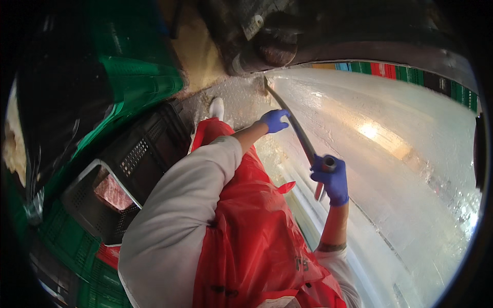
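Observation:
My right hand [336,179], in a blue glove, is wrapped round the crosswise tubular handle of a long metal rod [299,131]. The rod runs away from me to a narrow, darker far end near the floor, and looks bowed in this view. My left hand [275,121], gloved in blue too, is beside the rod's middle with finger and thumb apart. No firm grip shows there. Under and beyond the rod spreads a large, pale, glossy, translucent surface [375,149]; whether it is ice or plastic I cannot tell.
Black perforated crates [138,154] stand close on my left, one holding a pinkish piece like meat [112,192]. Green crates [138,82] rise beside them. Textured metal flooring [241,100] lies by my white boot [216,108]. More coloured crates [384,71] line the far right.

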Motion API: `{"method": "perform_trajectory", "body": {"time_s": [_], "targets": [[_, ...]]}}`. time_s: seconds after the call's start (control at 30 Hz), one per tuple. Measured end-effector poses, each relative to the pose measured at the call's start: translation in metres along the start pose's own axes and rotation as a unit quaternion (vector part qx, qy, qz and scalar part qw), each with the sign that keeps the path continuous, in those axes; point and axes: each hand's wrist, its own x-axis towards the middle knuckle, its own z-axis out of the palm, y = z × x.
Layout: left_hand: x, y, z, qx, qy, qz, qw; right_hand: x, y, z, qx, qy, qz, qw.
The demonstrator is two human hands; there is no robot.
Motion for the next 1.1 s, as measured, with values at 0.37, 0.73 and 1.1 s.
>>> {"method": "perform_trajectory", "body": {"time_s": [0.37, 0.73, 1.1], "targets": [[-0.278, -0.236, -0.148, 0.331, 0.033, -0.473, 0.816, -0.035, 0.082, -0.039, 0.246, 0.086, -0.08, 0.962], [-0.222, -0.114, -0.248, 0.095, 0.353, -0.221, 0.904, 0.001, 0.059, -0.028, 0.194, -0.019, -0.166, 0.967], [0.125, 0.267, -0.625, 0.31, 0.468, 0.104, 0.821, 0.031, -0.012, -0.039, 0.233, 0.064, -0.046, 0.969]]}}
